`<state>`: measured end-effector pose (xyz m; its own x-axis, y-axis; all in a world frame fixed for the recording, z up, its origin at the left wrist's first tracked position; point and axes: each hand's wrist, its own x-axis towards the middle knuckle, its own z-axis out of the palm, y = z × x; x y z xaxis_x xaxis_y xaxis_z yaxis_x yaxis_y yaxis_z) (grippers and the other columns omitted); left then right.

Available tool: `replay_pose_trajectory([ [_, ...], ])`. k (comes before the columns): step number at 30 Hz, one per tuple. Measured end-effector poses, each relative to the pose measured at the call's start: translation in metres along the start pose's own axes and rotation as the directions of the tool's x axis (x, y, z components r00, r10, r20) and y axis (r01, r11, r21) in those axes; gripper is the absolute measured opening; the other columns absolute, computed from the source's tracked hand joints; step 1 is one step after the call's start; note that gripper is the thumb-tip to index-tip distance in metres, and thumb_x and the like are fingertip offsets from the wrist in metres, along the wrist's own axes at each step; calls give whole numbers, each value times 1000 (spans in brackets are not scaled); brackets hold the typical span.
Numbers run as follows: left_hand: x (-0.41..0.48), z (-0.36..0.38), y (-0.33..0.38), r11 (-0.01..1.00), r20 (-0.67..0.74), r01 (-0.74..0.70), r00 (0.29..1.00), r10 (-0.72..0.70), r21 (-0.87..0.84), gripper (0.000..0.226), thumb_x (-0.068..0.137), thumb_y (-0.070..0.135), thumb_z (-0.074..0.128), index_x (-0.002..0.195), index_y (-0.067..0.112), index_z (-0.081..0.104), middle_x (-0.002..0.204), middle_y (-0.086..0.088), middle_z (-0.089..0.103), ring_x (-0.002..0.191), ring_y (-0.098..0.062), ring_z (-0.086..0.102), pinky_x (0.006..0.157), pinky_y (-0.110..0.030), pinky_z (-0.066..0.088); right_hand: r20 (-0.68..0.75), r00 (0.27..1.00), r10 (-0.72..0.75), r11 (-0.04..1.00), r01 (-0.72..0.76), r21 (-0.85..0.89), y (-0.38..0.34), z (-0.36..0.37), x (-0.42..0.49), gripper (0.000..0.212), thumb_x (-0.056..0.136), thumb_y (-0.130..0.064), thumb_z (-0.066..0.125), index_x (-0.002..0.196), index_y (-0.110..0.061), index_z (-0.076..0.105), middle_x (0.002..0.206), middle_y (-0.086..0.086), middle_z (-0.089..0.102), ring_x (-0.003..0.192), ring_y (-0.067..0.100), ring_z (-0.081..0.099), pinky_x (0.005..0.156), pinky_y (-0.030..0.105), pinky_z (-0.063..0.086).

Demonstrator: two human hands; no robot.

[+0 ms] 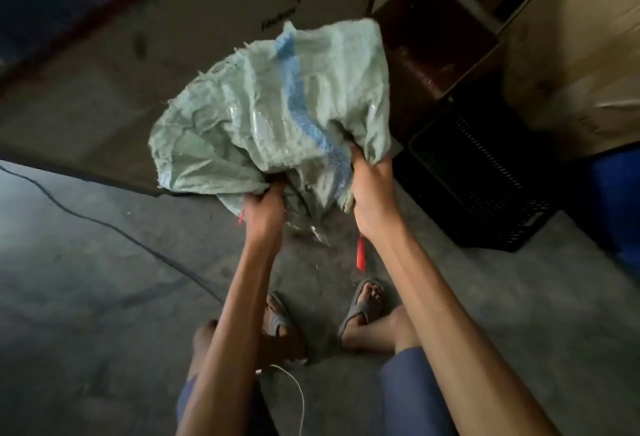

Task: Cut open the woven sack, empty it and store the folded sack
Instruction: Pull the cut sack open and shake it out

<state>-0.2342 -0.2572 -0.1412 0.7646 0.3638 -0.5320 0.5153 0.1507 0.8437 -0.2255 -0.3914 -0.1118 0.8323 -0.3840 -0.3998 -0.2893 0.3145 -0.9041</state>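
Both hands, left (262,209) and right (372,193), clutch the crumpled sack (273,117) (its inside hidden); a black crate (478,172) sits right.

Both arms are bare right down to the left hand (262,212) and the right hand (372,193), no sleeves, no gloves, nothing on the wrists. Below them, dark blue shorts (403,397) end at the knee, and there are grey open-toed sandals (362,309) on bare feet. A thin white cable (298,390) hangs down by the left leg.
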Motion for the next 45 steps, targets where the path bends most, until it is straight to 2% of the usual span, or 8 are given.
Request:
replay_pose_trajectory([
  [4, -65, -4, 130, 980, 58, -185, 982, 181, 75, 32, 85, -5, 54, 115, 1, 65, 119, -14, 67, 109, -18, 57, 94, -35, 48, 136, 981, -136, 959, 165, -232, -162, 39, -36, 31, 92, 11, 50, 112, -14, 53, 105, 2, 59, 94, 4, 56, 89, 22, 44],
  [12, -115, -21, 277, 882, 161, -459, 883, 440, 108, 24, 84, -8, 52, 100, 1, 68, 102, -10, 68, 100, -18, 58, 85, -38, 53, 159, 959, -232, 946, 261, -193, -338, 56, -98, 47, 97, 9, 50, 139, -12, 49, 111, -14, 60, 92, -10, 58, 77, 2, 45],
  [20, -183, -11, 345, 491, 602, -871, 383, 701, -17, 13, 82, -18, 49, 73, -17, 58, 79, -23, 65, 78, -23, 56, 63, -43, 48, -125, 900, -419, 905, 425, 25, -408, -18, -180, 53, 88, -12, 59, 140, -9, 53, 138, 13, 61, 131, 27, 57, 111, 52, 45],
  [27, -265, 2, 341, 339, 704, -916, 96, 704, -214, 15, 86, -21, 53, 74, -15, 59, 80, -30, 63, 81, -17, 55, 67, -27, 46, -314, 861, -399, 884, 452, 117, -417, -96, -259, 29, 100, 2, 50, 112, -20, 64, 93, -12, 76, 93, 4, 71, 86, 25, 58],
  [31, -285, 18, 321, 498, 749, -830, 160, 643, -250, 15, 86, -23, 51, 74, -17, 56, 79, -14, 57, 68, 8, 51, 62, -15, 43, -395, 856, -334, 917, 392, 76, -416, -126, -294, 28, 99, -4, 55, 110, -29, 63, 94, -23, 73, 94, -6, 68, 85, 14, 51],
  [33, -295, 31, 304, 606, 786, -759, 214, 580, -240, 10, 86, -21, 51, 80, -15, 57, 85, -9, 59, 77, -3, 56, 69, -27, 49, -419, 854, -309, 925, 372, 76, -410, -147, -304, 28, 99, -7, 58, 110, -33, 63, 99, -24, 72, 97, -7, 67, 88, 13, 50],
  [38, -341, 88, 260, 735, 847, -644, 252, 468, -214, 50, 88, -10, 57, 101, 37, 71, 103, 19, 74, 107, -3, 67, 90, -31, 57, -425, 868, -255, 939, 327, 103, -382, -211, -312, 31, 99, -7, 57, 107, -36, 65, 102, -23, 72, 103, -6, 66, 93, 14, 50],
  [45, -390, 178, 173, 789, 880, -612, 343, 329, -56, 42, 83, 6, 64, 117, 31, 63, 113, 30, 68, 112, 11, 60, 93, -12, 50, -477, 876, -71, 960, 190, 206, -322, -325, -289, 31, 98, -6, 58, 124, -22, 64, 111, -13, 74, 108, 3, 68, 96, 21, 52],
])
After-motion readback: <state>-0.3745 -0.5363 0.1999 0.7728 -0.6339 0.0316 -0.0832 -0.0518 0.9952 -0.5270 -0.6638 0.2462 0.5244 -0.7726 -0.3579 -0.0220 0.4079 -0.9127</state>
